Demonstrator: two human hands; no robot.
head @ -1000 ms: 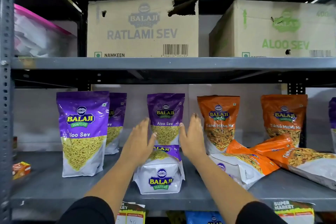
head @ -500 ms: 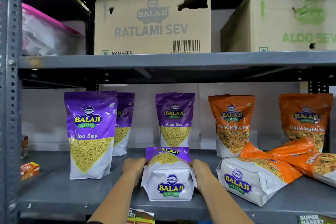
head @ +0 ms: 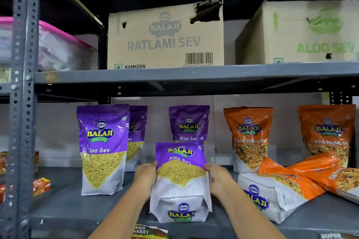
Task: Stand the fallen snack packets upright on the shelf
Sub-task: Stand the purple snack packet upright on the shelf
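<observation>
A purple Aloo Sev packet (head: 180, 176) is tilted halfway up at the front middle of the grey shelf (head: 64, 209), its white base facing me. My left hand (head: 144, 177) grips its left edge and my right hand (head: 217, 179) grips its right edge. Three more purple packets stand upright: one front left (head: 103, 147), one behind it (head: 137, 134), one behind the held packet (head: 189, 122). Two orange packets stand at the back, one in the middle right (head: 248, 136) and one at far right (head: 327, 132). Fallen orange packets (head: 275, 190) lie on their sides at the right.
Two cardboard boxes (head: 165, 39) sit on the upper shelf (head: 194, 72), with a pink-lidded bin (head: 58, 44) to the left. A perforated steel upright (head: 24, 103) stands at the left. Small orange boxes (head: 40, 185) lie at the shelf's left end.
Both hands came down from the back packet and took the lying purple packet by its sides. Its top has since swung up from flat to about halfway.
</observation>
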